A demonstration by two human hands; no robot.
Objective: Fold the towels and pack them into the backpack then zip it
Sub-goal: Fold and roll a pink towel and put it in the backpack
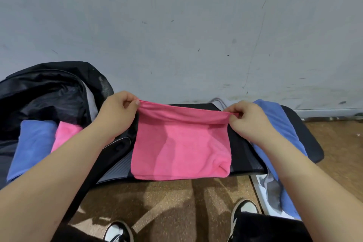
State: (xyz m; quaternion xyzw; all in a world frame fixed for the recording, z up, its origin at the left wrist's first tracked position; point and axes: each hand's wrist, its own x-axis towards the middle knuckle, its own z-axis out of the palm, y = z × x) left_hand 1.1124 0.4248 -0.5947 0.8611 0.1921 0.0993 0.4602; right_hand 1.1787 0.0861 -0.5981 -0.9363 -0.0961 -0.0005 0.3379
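Two pink towels [180,149] [66,133], two blue towels [31,143] [279,124], one backpack [49,84], two shoes [117,232] [245,209]

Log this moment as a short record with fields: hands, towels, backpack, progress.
left hand: pinches the top left corner of the held pink towel
right hand: pinches its top right corner
held pink towel: stretched between both hands, hanging over the black bench
backpack: unzipped, open, at left
packed: folded blue towel and folded pink towel lie in its opening
waiting: unfolded blue towel draped over the bench at right
progress: folding under way, zip not yet closed
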